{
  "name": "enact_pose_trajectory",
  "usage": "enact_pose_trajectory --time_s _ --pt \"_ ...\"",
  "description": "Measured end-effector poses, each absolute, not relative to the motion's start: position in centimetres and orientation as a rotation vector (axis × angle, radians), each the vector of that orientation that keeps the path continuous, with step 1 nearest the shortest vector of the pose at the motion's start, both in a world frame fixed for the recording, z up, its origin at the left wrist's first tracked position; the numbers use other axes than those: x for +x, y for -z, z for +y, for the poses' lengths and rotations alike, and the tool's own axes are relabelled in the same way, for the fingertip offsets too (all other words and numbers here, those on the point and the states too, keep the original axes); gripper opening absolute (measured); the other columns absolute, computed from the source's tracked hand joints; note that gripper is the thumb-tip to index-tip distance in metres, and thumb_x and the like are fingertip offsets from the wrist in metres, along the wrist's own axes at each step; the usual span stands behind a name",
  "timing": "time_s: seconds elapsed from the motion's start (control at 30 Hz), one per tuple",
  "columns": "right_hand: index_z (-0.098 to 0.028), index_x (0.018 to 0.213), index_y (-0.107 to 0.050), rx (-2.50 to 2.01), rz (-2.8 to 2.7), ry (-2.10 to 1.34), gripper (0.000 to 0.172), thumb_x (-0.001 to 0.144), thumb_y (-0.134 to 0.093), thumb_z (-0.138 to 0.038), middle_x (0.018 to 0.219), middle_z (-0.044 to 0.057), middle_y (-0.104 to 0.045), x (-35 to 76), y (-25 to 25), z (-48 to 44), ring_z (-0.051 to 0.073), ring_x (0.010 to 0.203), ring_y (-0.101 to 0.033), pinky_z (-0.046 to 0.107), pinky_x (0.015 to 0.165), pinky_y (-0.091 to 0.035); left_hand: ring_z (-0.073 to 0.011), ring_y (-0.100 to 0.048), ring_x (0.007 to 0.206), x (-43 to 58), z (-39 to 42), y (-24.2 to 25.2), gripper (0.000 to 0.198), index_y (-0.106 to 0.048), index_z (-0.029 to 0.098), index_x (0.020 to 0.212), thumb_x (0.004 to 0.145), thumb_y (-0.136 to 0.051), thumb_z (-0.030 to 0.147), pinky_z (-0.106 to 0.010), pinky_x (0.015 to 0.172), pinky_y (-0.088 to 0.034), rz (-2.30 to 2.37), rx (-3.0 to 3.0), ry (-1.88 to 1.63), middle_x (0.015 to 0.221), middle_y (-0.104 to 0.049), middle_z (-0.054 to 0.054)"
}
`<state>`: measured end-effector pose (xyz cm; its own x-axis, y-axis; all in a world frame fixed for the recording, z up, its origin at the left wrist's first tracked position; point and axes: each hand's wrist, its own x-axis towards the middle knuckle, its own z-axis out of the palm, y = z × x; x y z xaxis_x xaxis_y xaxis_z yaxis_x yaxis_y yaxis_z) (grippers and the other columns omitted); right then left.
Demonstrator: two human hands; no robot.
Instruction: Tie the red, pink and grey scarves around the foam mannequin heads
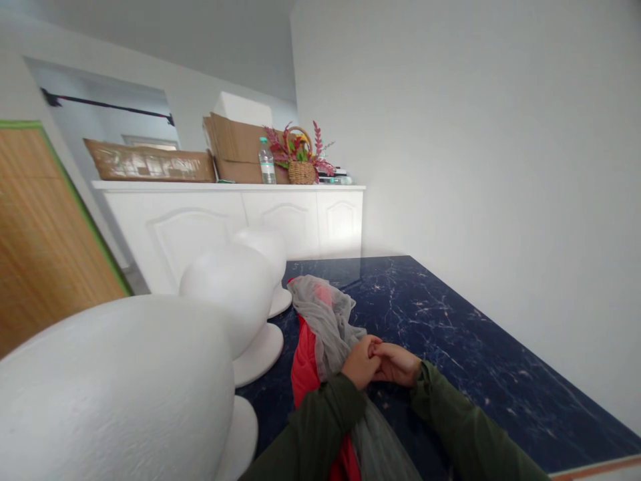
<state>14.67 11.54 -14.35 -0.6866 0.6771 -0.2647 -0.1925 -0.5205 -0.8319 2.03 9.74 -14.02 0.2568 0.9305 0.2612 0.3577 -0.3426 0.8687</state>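
Observation:
My left hand (359, 363) and my right hand (396, 365) meet fingertip to fingertip above the dark blue marbled table (441, 321). Both are closed in a pinch, and whatever may be between the fingers is too small or hidden to make out. Under and beside my left hand lies a crumpled sheer grey cloth (328, 327), running from the table's far part down toward me. A red cloth (303, 364) shows along its left side and partly through it. My left forearm covers the middle of both cloths.
Three large white rounded forms on disc bases, such as the nearest (120, 381), line the table's left side. Behind stands a white cabinet (200, 217) bearing cardboard boxes (240, 150), a water bottle (267, 164) and a flower basket (301, 172). A white wall (475, 167) borders the right.

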Motion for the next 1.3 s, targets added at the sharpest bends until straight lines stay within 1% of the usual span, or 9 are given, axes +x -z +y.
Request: enact_pose_trajectory --time_s 0.13,0.3,0.53,0.8,1.3 --pt "-0.015 0.074 -0.049 -0.773 -1.106 -2.161 0.013 0.061 -0.049 -0.016 0.066 -0.001 -0.055 14.49 13.77 10.83 0.01 0.06 -0.056 0.026 0.063 -0.045 -0.014 -0.054 0.085 2.2 9.65 14.11 0.04 -0.049 0.017 0.098 0.06 -0.043 0.005 -0.027 0.079 -0.04 1.13 1.856 -1.043 0.088 -0.058 -0.002" --pt "-0.014 0.072 -0.05 -0.838 -1.101 -2.105 0.014 0.058 -0.049 -0.016 0.065 -0.001 -0.055 14.47 13.67 10.64 0.011 0.061 -0.055 0.028 0.063 -0.045 -0.0139 -0.054 0.086 2.18 9.53 14.16 0.041 -0.049 0.017 0.098 0.06 -0.042 0.004 -0.027 0.08 -0.04 1.096 1.859 -1.03 0.089 -0.058 -0.002" --pt "-0.014 0.073 -0.051 -0.836 -1.098 -2.094 0.014 0.059 -0.049 -0.016 0.065 -0.001 -0.055 14.49 13.79 10.63 0.011 0.061 -0.054 0.028 0.064 -0.044 -0.014 -0.054 0.087 2.23 9.63 14.33 0.043 -0.048 0.017 0.1 0.06 -0.042 0.004 -0.027 0.081 -0.04 1.095 1.877 -1.021 0.09 -0.058 -0.002" --pt "-0.014 0.072 -0.052 -0.838 -1.108 -2.075 0.014 0.058 -0.049 -0.017 0.064 -0.001 -0.054 14.44 13.71 10.45 0.01 0.059 -0.054 0.026 0.061 -0.045 -0.0146 -0.053 0.089 2.15 9.77 14.59 0.043 -0.047 0.017 0.102 0.062 -0.043 0.005 -0.028 0.083 -0.039 1.087 1.89 -0.999 0.092 -0.058 -0.002" --pt "-0.014 0.072 -0.051 -0.827 -1.07 -2.093 0.01 0.062 -0.051 -0.016 0.064 0.0 -0.055 14.49 13.95 10.64 0.01 0.059 -0.055 0.026 0.062 -0.045 -0.0134 -0.053 0.088 2.19 9.24 13.79 0.041 -0.047 0.018 0.101 0.063 -0.042 0.004 -0.027 0.082 -0.04 1.135 1.926 -0.986 0.094 -0.058 -0.002"
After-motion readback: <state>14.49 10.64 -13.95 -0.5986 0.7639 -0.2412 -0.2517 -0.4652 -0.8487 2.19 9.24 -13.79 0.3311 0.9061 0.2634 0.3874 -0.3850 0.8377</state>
